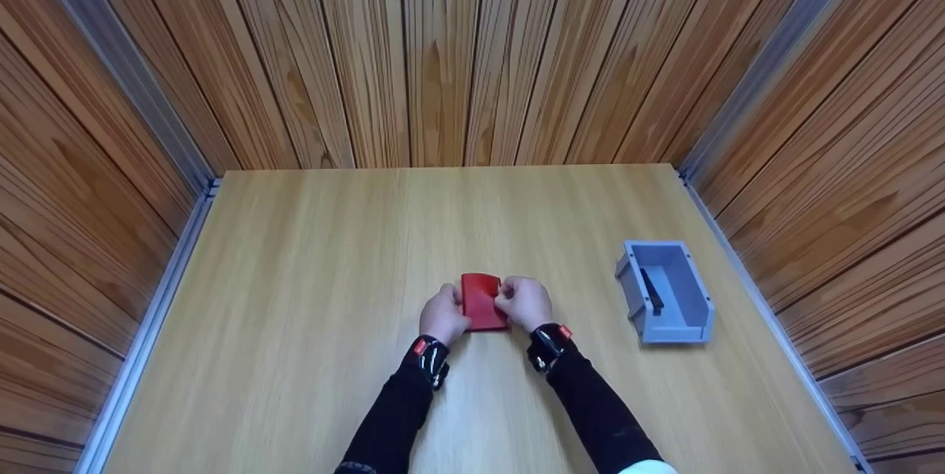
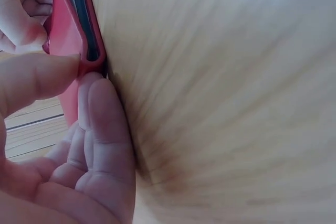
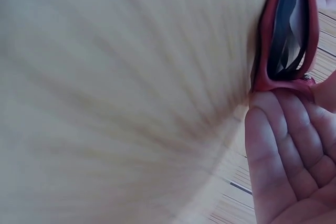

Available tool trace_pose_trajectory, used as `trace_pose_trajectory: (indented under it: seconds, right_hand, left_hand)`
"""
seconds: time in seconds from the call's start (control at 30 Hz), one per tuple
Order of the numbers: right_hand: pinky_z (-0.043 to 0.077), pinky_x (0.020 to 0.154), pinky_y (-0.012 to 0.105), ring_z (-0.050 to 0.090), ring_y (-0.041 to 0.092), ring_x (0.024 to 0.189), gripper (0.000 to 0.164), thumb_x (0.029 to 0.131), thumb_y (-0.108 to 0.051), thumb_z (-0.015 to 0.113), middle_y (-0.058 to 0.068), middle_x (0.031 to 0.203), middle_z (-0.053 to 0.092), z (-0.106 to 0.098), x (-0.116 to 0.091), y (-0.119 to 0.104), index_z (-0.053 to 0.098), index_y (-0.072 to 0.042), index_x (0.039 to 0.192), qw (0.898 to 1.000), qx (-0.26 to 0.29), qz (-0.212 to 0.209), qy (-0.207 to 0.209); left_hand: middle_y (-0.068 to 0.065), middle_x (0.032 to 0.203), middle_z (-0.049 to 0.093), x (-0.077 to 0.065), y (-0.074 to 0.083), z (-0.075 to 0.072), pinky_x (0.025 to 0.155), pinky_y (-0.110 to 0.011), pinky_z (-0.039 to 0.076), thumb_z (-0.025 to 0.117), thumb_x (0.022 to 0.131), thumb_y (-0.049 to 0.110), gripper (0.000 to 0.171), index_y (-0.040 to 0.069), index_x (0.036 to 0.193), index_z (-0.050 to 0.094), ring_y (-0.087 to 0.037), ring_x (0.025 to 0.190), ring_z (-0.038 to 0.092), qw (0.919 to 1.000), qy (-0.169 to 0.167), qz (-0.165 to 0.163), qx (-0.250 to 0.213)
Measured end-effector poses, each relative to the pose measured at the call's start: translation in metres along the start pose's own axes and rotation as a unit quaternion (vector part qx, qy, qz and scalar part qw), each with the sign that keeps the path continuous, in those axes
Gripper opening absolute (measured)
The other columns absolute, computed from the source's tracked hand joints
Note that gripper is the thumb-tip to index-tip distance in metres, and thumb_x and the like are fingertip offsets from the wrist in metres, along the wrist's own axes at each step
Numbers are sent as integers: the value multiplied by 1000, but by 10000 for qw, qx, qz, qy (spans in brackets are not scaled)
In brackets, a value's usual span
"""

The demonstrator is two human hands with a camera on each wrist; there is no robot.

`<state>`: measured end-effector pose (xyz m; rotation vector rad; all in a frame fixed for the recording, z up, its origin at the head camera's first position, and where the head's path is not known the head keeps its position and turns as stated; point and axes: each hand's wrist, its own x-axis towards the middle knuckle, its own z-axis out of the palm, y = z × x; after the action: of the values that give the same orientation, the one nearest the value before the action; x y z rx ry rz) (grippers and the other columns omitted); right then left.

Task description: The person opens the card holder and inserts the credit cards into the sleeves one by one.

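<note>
A small red wallet (image 1: 481, 302) lies near the middle of the table, between both hands. My left hand (image 1: 444, 315) pinches its left edge, thumb on top and fingers underneath, as the left wrist view shows at the wallet's folded spine (image 2: 90, 65). On the opposite side my right hand (image 1: 527, 303) grips the right edge, with the thumb by a small metal snap (image 3: 307, 77). Dark inner sleeves (image 3: 286, 11) and some pale inserts show inside the wallet's end in the right wrist view.
A blue-grey open bin (image 1: 683, 286) stands on the right of the table (image 1: 332, 252), with a slim black object (image 1: 651, 292) inside it. Wood-panelled walls (image 1: 435, 53) and metal edge strips (image 1: 159, 304) border the tabletop.
</note>
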<state>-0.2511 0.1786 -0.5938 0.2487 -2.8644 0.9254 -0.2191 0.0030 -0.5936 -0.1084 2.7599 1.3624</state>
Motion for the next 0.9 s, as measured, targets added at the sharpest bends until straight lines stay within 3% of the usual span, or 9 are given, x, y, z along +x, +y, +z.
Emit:
trace_pose_trajectory:
  seconds: [0.23, 0.47, 0.53, 0.63, 0.77, 0.9]
  right_hand:
    - [42, 59, 33, 51, 14, 62, 12, 73, -9, 71, -5, 64, 57, 0, 0, 0, 62, -14, 67, 9996, -221, -145, -44]
    - [38, 57, 30, 46, 12, 59, 19, 76, -9, 70, -7, 62, 51, 1, -1, -1, 56, -15, 64, 9984, -418, -361, -111]
    - [38, 57, 30, 46, 12, 59, 19, 75, -9, 70, -7, 62, 51, 1, -2, -1, 56, -15, 64, 9981, -428, -443, -51]
    - [39, 55, 30, 46, 12, 58, 18, 74, -8, 69, -7, 61, 51, 2, -2, 0, 56, -14, 63, 9976, -418, -556, 41]
    - [38, 54, 30, 47, 13, 57, 18, 74, -8, 69, -7, 60, 52, 1, -3, 0, 56, -14, 63, 9973, -418, -599, 65]
    - [40, 55, 31, 48, 13, 58, 17, 74, -7, 69, -7, 61, 52, 0, -3, -1, 57, -14, 63, 9973, -403, -613, 17]
  left_hand:
    - [-6, 85, 61, -2, 3, 2, 74, -42, 47, 69, 68, -7, 36, 3, 99, 53, -25, 79, 57, 9999, -94, -41, -110]
    - [-4, 78, 57, -2, 7, -4, 65, -37, 46, 72, 70, -3, 26, 3, 90, 55, -23, 70, 56, 9996, -171, -99, 192]
    - [-4, 75, 57, -1, 9, -4, 63, -38, 45, 74, 70, 0, 23, 3, 86, 58, -23, 68, 56, 9992, -14, 124, 385]
    - [-5, 74, 58, 1, 12, -1, 64, -41, 46, 76, 71, 2, 18, 4, 81, 61, -26, 72, 58, 9925, 479, 832, 758]
    - [-8, 75, 60, 3, 14, 9, 66, -41, 48, 75, 73, 0, 15, 6, 73, 61, -30, 75, 60, 9688, 1049, 1894, 1210]
    - [-8, 75, 59, 4, 12, 17, 68, -40, 47, 75, 71, -3, 19, 7, 68, 59, -30, 75, 58, 9530, 1187, 2431, 1364]
